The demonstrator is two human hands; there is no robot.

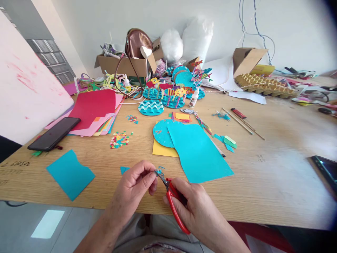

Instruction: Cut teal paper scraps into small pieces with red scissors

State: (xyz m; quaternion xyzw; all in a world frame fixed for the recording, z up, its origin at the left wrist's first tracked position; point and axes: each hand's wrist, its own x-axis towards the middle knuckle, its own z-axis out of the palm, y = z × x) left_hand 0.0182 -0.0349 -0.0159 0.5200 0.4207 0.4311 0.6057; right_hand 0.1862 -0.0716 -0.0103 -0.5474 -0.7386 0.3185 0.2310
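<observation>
My right hand (193,200) is closed round the red handles of a pair of scissors (176,211). Their dark blades point up and left, reaching the fingertips of my left hand (138,181). Thumb and forefinger of that hand are pinched together; whatever lies between them is too small or hidden to make out. Small blue paper clippings (160,170) lie just beyond the blade tips. A blue paper scrap (124,170) shows behind the left hand. Farther right, a large blue sheet (201,154) overlaps a blue paper disc (163,133) and a yellow sheet (164,151).
A blue paper piece (70,175) lies at left, below a phone (55,133) and stacked coloured paper (93,109). Paper dots (119,140) sit mid-table. Decorated blue paper crafts (172,100), a glue bottle (194,98) and a cardboard box (123,66) stand behind. Sticks (238,121) lie right.
</observation>
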